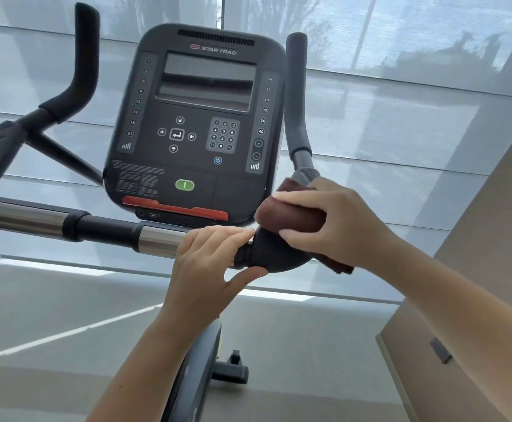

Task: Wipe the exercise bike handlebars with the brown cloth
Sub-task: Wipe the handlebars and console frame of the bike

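Gripping the cloth (291, 216), the right hand (337, 223) curls its fingers over a brown fold and presses it onto the handlebars (102, 228) at the right bend, where the cross bar turns up toward the right grip (296, 95); a tail of cloth pokes out below the wrist. The left hand (209, 257) sits just beside it, fingers wrapped over the bar and thumb hooked under, touching the black elbow (276, 257) next to a chrome sleeve (157, 239). So the 2 hands are close together, each clamped: 1 on cloth and bar, 1 on bare bar. The cloth looks soft, light and limp, thick like towelling, so it should mould round the tube. It is best held bunched in the palm with the fingers wrapped over it, not by a corner, which would let it flap or slip off. The bar is rigid and fixed; its chrome parts are likely slick and the padded grips more grabby, so the cloth may drag there. Beyond the hands stand the console (200, 117) and, far left, the left grip (86, 56), neither touched.
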The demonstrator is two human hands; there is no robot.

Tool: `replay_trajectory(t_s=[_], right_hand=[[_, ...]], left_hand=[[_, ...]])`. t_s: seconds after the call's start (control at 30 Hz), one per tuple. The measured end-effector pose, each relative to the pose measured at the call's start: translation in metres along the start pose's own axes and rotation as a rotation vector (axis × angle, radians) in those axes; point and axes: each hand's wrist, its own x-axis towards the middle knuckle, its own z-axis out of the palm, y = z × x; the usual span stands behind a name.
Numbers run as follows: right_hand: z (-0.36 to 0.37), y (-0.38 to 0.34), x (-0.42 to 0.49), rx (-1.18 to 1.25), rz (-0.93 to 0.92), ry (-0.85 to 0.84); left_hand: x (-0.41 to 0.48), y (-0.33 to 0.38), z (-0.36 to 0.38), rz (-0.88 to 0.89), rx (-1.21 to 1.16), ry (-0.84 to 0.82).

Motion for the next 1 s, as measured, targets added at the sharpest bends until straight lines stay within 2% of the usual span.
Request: replay_trajectory(t_s=[0.07,0.13,0.23,0.4,0.6,0.73,0.83,0.9,1.0], right_hand=[[-0.008,0.010,0.021,-0.042,0.026,0.101],[-0.010,0.021,0.041,-0.129,0.130,0.185],[-0.003,0.027,0.050,-0.109,0.270,0.176],[0.015,-0.006,0.013,-0.130,0.205,0.162],[0.025,-0.032,-0.032,0.025,0.091,0.136],[0.004,0.000,-0.001,0.000,0.217,0.316],[0.007,0.014,0.005,0.041,0.371,0.351],[0.019,0.010,-0.011,0.109,0.341,0.387],[0.036,0.002,-0.042,0.181,0.191,0.444]], left_hand=[[0.000,-0.002,-0.002,0.001,0.013,-0.003],[-0.001,-0.004,-0.003,0.000,0.030,-0.011],[-0.003,-0.005,-0.004,-0.016,0.021,-0.009],[-0.001,-0.002,-0.005,-0.059,-0.037,0.012],[-0.002,-0.001,-0.006,-0.058,-0.047,0.017],[-0.002,0.001,-0.007,-0.071,-0.046,-0.017],[-0.003,0.003,-0.007,-0.072,-0.028,-0.010],[-0.003,0.006,-0.007,-0.069,-0.011,0.003],[-0.004,0.015,-0.004,-0.091,0.031,0.024]])
